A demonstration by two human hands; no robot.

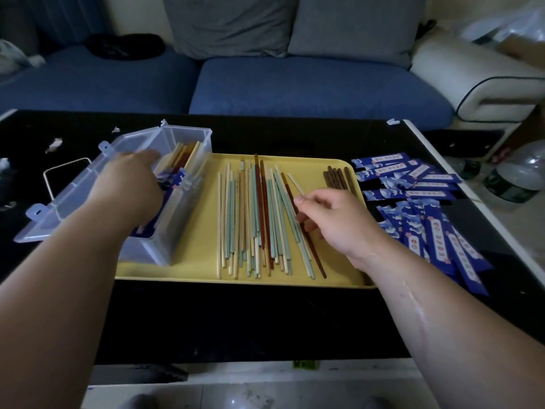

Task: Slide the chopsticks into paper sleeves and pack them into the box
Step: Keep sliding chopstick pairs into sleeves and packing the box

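Now: my left hand [129, 184] in box [191, 134], 9 o'clock, grip unseen; right hand [336, 219] pinches brown chopstick [318, 262]; I should take its match together.

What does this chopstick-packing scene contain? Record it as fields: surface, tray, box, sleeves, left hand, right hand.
surface: black glossy table
tray: yellow plastic tray holding loose chopsticks in green, cream and reddish-brown, plus a dark brown bundle
box: clear plastic box, lid open, sleeved chopsticks inside, overlapping tray's left end
sleeves: blue printed paper sleeves piled right of tray
left hand: reaching into box; grip hidden
right hand: pinching one of the loose chopsticks
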